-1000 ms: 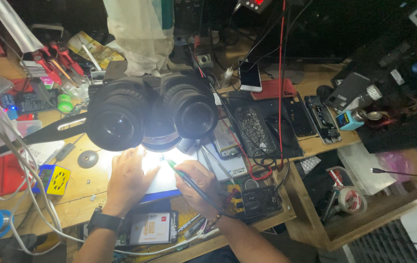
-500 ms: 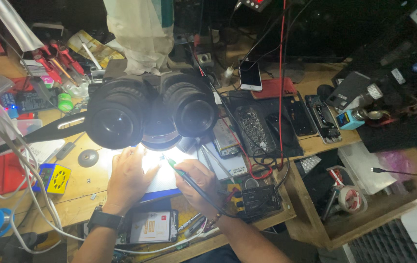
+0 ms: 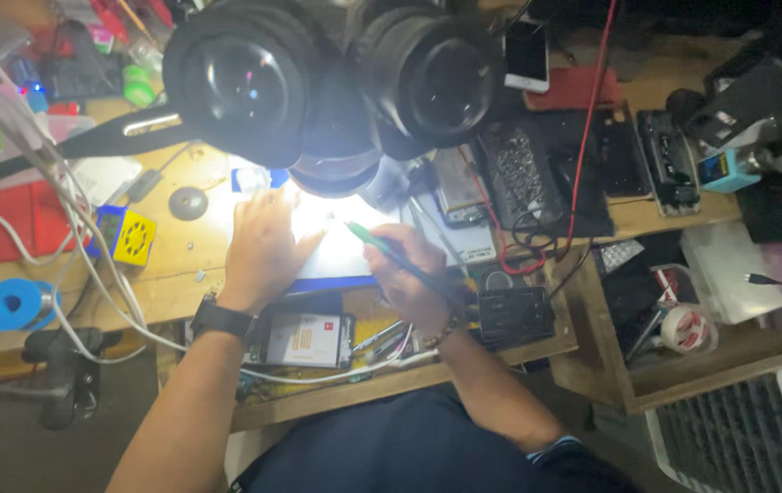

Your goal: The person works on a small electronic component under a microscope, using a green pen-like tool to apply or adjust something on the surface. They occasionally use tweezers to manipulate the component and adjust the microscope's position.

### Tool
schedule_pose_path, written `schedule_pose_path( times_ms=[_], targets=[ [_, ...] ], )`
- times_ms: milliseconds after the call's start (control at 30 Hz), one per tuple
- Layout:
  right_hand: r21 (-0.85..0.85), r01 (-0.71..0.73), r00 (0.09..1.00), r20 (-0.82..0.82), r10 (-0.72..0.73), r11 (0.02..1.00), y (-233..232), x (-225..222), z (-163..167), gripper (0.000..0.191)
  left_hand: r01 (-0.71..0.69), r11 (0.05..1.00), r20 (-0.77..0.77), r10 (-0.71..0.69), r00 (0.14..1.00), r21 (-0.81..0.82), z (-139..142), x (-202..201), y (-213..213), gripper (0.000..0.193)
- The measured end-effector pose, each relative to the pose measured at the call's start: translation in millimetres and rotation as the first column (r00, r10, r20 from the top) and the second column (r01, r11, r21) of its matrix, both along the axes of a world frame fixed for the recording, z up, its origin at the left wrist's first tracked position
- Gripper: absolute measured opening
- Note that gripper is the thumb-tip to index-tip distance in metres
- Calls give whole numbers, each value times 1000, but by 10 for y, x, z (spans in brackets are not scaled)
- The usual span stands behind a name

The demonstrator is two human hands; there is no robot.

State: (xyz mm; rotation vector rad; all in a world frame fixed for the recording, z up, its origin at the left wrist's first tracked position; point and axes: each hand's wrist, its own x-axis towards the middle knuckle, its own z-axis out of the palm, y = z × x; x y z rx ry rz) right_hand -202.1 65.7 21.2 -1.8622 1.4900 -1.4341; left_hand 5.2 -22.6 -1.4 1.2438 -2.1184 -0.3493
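- Two bare hands work over the wooden tabletop (image 3: pixel 172 274), under a black stereo microscope (image 3: pixel 336 82).
- Nearest the person, a phone with a lit screen (image 3: pixel 304 340) lies flat at the tabletop's front edge, just beside the left wrist, which wears a dark watch (image 3: pixel 222 319).
- Left hand (image 3: pixel 263 246): palm down, fingers spread and flat, pressing on the pale work mat (image 3: pixel 341 260). It grips nothing; it rests just left of the bright spot.
- Right hand (image 3: pixel 405 274): fingers closed in a pen grip round a slim green-tipped tool (image 3: pixel 382 248).
- Tool axis: runs from lower right, at the hand, to upper left; the tip points into the lit spot (image 3: pixel 327 219), between the two hands.
- The item under the light is washed out by glare; its shape cannot be told. It lies up and left of the right fingers and just right of the left fingers. The left hand is nearer to it.
- Beyond: a dark ridged board (image 3: pixel 519 169), a red cable (image 3: pixel 583 137), a yellow cube-shaped block (image 3: pixel 126 236) and a blue foam roll (image 3: pixel 12 303).
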Motion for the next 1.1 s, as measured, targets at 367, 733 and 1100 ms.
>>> schedule_pose_path(
  times_ms=[367, 733, 1100],
  targets=[
    [-200, 244, 904, 402, -148, 949, -387, -976, 855, 9, 5, 997, -33, -2, 999, 71, 100, -18, 37, 52],
    [-70, 218, 849, -478, -225, 973, -1904, -926, 1116, 5, -36, 997, -4, 36, 999, 65, 85, 1, 33, 55],
    [20, 216, 851, -493, -178, 976, -1900, -798, 1267, 7, 27, 1000, 0, -27, 1000, 13, 93, 24, 0, 53]
  ],
)
